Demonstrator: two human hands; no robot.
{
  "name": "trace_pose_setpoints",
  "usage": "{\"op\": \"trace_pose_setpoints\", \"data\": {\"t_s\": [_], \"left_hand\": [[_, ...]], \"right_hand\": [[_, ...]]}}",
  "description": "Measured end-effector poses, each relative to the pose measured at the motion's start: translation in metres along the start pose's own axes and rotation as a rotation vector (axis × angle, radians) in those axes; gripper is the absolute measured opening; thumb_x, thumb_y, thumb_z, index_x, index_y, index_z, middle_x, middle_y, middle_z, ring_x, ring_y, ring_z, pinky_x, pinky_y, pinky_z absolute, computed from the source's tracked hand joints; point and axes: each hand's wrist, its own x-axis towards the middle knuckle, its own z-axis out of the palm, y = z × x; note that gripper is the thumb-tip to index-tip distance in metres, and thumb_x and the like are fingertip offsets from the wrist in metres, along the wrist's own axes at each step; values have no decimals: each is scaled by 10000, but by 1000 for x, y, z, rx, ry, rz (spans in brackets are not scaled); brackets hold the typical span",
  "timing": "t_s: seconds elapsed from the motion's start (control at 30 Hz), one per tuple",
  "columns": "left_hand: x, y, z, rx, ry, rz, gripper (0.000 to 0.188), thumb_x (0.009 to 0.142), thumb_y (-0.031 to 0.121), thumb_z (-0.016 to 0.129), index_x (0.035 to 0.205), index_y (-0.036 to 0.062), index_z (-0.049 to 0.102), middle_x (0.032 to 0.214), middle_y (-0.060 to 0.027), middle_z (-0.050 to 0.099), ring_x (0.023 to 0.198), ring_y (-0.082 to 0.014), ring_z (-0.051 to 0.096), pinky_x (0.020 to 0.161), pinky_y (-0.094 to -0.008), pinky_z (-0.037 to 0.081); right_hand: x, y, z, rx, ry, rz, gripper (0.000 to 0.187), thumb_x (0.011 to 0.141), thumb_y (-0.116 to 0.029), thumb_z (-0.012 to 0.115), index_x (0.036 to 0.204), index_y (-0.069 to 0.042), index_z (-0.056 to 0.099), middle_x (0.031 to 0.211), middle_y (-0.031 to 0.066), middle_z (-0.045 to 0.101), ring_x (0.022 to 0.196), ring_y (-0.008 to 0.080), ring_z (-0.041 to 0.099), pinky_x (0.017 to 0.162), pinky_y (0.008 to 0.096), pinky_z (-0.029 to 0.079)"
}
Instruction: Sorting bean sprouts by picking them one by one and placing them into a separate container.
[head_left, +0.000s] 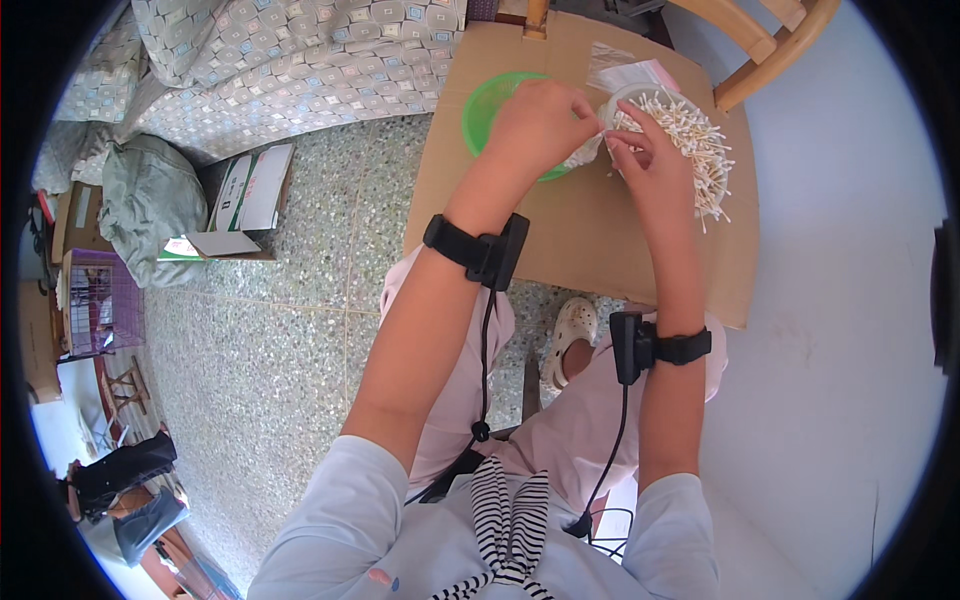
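My left hand (pixel 540 122) is over a green bowl (pixel 482 112), its thumb and fingertips pinched together. Close beside it, my right hand (pixel 655 160) has its thumb and fingers bent toward the left fingertips. A tiny whitish bit shows where the two hands meet, too small to name. Under and behind my right hand, many cotton swabs (pixel 708 155) lie heaped in a pale round container (pixel 618 95), some sticking out past its rim. Something white and fluffy (pixel 585 154) sits in the bowl's right side, partly hidden by my left hand.
A flattened cardboard sheet (pixel 590 225) covers the surface beneath the bowl and container. Behind them lies a clear plastic bag (pixel 635 75). A wooden chair (pixel 775 50) stands at the far right, by a white wall (pixel 830 250). An open carton (pixel 245 200) rests on the speckled floor at left.
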Motion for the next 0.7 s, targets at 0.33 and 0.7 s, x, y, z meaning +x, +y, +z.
{"op": "trace_pose_setpoints", "data": {"t_s": [0.33, 0.7], "left_hand": [[-10, 17, -6, 221, 83, -41, 298, 825, 347, 722, 903, 60, 731, 994, -153, 684, 907, -331, 646, 829, -414, 503], [-5, 5, 9, 301, 288, 177, 196, 815, 283, 711, 965, 162, 740, 1166, -106, 647, 1167, -345, 525, 962, -447, 464]], "right_hand": [[1, 35, -21, -656, 74, -106, 326, 806, -152, 718, 1125, -218, 708, 963, 53, 665, 895, 259, 665, 759, 395, 525], [7, 29, -11, -621, 107, -5, 201, 803, -192, 734, 1002, -165, 742, 966, 75, 669, 877, 279, 668, 771, 408, 519]]}}
